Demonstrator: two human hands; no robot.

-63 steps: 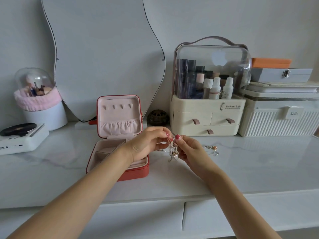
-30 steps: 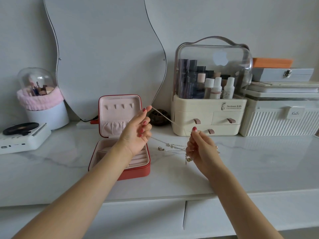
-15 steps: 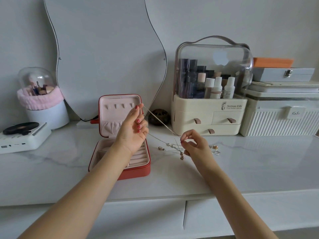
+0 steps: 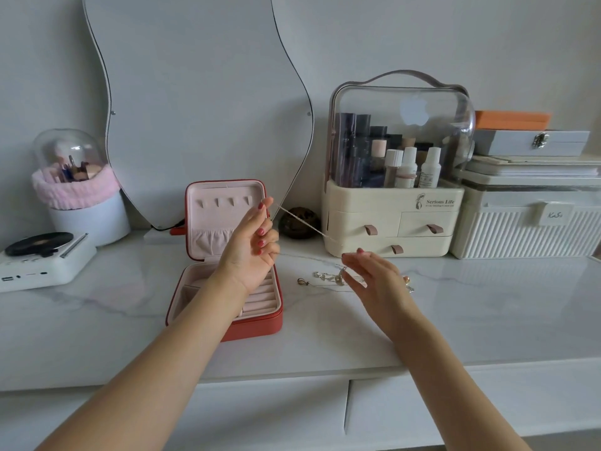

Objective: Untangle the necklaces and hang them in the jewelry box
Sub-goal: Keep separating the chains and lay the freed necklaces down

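Now the left hand [image 4: 248, 252] is up in front of the open red jewelry box [image 4: 224, 265], pinching a thin chain [image 4: 302, 224] that runs taut down to the tangled necklaces [image 4: 328, 277] on the marble worktop [image 4: 487, 314], while the right hand [image 4: 379, 283] hovers just over them, fingers loose, gripping nothing

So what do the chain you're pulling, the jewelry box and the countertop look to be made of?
Chain: thin silvery metal, glinting, pinched by the left hand. Jewelry box: red shell, probably faux leather, smooth matte; pale pink lining looks like velvet. Countertop: white with grey veining and a glossy reflection, marble or an imitation.
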